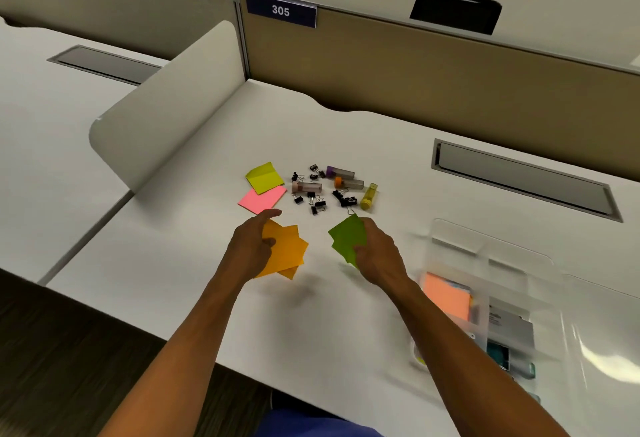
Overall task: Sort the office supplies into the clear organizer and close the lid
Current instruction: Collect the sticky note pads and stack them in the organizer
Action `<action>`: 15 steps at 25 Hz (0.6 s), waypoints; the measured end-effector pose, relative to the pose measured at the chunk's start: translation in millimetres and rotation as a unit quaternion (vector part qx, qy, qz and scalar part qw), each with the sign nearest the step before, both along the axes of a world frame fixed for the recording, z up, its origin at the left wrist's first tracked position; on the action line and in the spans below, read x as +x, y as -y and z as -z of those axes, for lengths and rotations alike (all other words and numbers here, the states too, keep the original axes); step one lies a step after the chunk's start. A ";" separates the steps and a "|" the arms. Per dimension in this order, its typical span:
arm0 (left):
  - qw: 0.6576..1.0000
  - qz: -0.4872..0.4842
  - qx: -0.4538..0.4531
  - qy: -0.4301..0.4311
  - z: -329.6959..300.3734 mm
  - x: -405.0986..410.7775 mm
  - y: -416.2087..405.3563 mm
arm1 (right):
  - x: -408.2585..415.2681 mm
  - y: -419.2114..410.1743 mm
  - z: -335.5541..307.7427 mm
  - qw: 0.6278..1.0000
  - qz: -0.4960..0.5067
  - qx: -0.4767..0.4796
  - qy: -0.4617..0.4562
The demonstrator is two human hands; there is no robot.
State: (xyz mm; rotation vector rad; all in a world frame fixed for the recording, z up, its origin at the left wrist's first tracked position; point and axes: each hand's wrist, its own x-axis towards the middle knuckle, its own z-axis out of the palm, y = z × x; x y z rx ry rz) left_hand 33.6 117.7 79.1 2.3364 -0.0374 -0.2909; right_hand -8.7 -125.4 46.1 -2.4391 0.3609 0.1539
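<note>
My left hand (254,244) grips a fanned stack of orange sticky notes (287,253) just above the desk. My right hand (377,253) holds green sticky notes (348,237). Beyond the hands lie a yellow sticky pad (265,177), a pink sticky pad (263,199), several black binder clips (313,199) and small tubes with purple (339,172), orange (348,183), pink (306,188) and yellow (369,197) colouring. The clear organizer (498,298) sits at the right with its lid open; a salmon pad (448,298) and other items lie inside, blurred.
A white curved divider (166,104) rises at the desk's left. A tan partition (415,66) with a "305" sign (280,10) closes the back. A grey cable hatch (523,178) is set in the desk at right. The desk's front edge (207,353) runs below my arms.
</note>
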 end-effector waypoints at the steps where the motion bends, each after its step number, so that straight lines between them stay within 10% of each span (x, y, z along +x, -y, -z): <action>1: 1.000 0.002 -0.010 0.004 -3.2 -2.5 9.4 | -4.4 9.8 -3.1 1.000 0.009 0.009 0.010; 15: 0.992 0.099 -0.080 0.005 -24.3 -33.2 146.2 | -81.1 143.5 -27.4 0.977 0.180 0.070 0.088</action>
